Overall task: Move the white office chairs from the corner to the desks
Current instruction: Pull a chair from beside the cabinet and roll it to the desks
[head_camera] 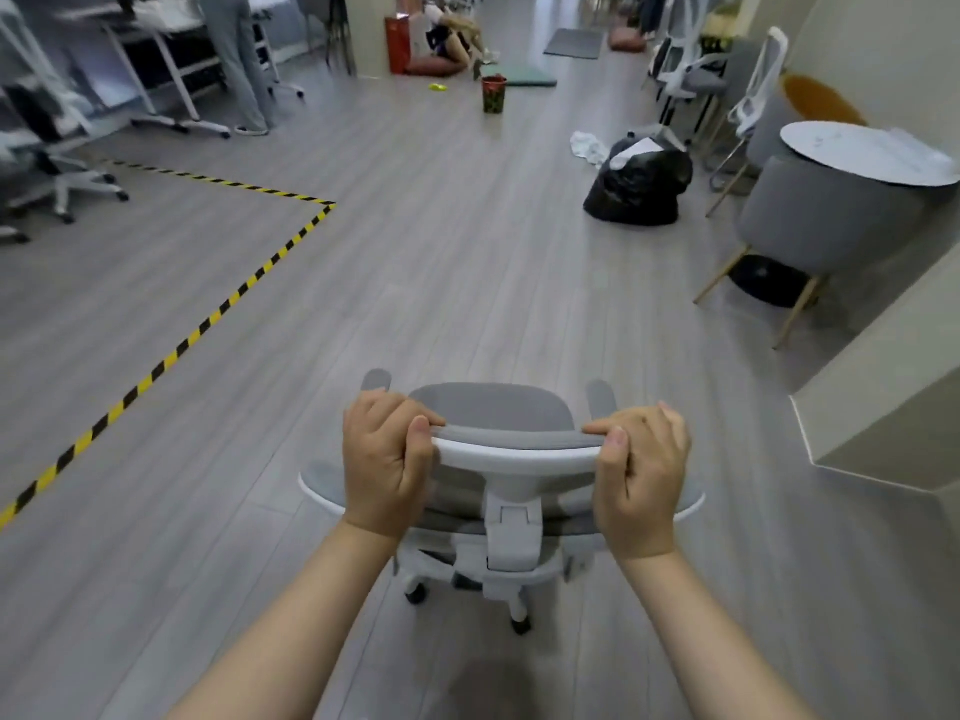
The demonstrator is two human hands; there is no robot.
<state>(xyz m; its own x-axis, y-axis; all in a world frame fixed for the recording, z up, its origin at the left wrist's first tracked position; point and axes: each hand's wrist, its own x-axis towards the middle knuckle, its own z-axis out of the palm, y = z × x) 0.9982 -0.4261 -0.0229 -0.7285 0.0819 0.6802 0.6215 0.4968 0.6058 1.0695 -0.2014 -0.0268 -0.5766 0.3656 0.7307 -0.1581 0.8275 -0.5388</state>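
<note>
A white office chair (pixel 511 459) with grey mesh stands on the floor right in front of me, its back toward me. My left hand (pixel 387 462) grips the left end of its headrest, fingers curled over the top. My right hand (pixel 641 472) grips the right end the same way. White desks (pixel 156 28) stand at the far left, with another white office chair (pixel 62 168) beside them. More white chairs (pixel 691 75) stand along the right wall.
Yellow-black tape (pixel 208 319) marks the floor at left. A black rubbish bag (pixel 636 187) lies ahead right, near a grey stool (pixel 815 220) and a round table (pixel 867 153). A person stands (pixel 234 59) by the desks; another sits (pixel 452 39) far ahead. A small bin (pixel 493 93) stands mid-floor.
</note>
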